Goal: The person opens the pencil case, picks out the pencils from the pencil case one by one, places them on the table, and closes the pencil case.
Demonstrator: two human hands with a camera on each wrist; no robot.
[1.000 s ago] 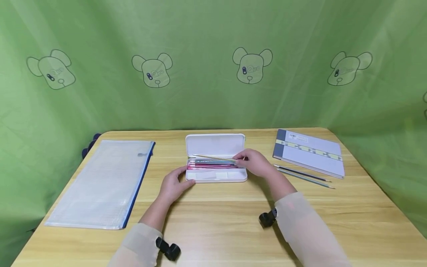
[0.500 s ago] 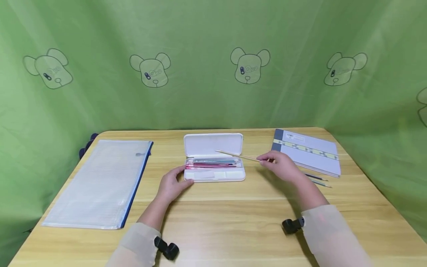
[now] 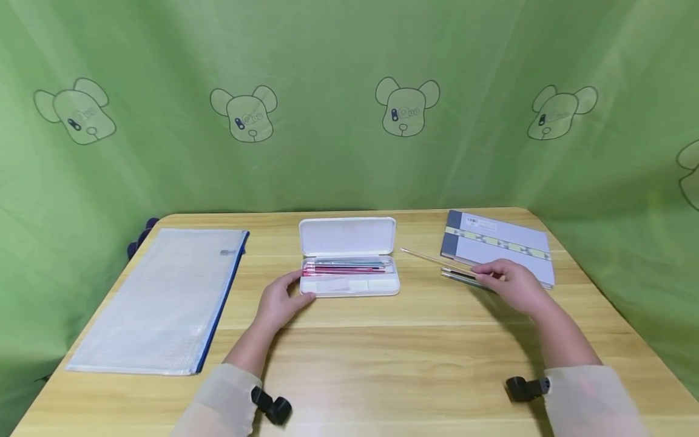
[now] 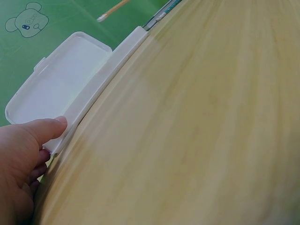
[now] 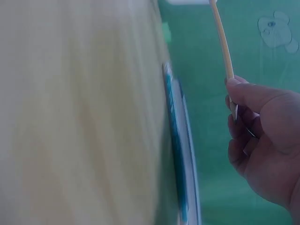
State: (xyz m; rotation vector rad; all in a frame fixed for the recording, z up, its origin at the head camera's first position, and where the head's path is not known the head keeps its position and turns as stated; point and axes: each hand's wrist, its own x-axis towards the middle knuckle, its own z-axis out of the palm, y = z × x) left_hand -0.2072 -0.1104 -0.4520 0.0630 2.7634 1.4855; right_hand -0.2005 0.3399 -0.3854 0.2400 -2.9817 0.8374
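My left hand (image 3: 280, 302) holds the left end of an open white pencil case (image 3: 347, 235). In the left wrist view its thumb lies on the front edge of the case, the other fingers curled at the end. Pink and teal pencils (image 3: 346, 271) lie inside, beside an inner compartment. Off to the right, my right hand (image 3: 513, 285) pinches a yellow pencil (image 3: 431, 259) near one end, the rest pointing left toward the case. The right wrist view shows thumb and fingers on that pencil (image 5: 222, 40). Beneath the right hand lie a dark and a teal pencil (image 3: 457, 277), partly hidden.
A grey-white notebook (image 3: 499, 238) with a patterned band lies at the back right, just behind the right hand. To the left is a translucent zip folder (image 3: 158, 297) with a blue edge. A green curtain (image 3: 327, 170) hangs behind the wooden table (image 3: 382, 364).
My right hand has lifted the yellow pencil out of the case and carried it right, over the two pencils by the notebook. The left hand stays at the case's left end.
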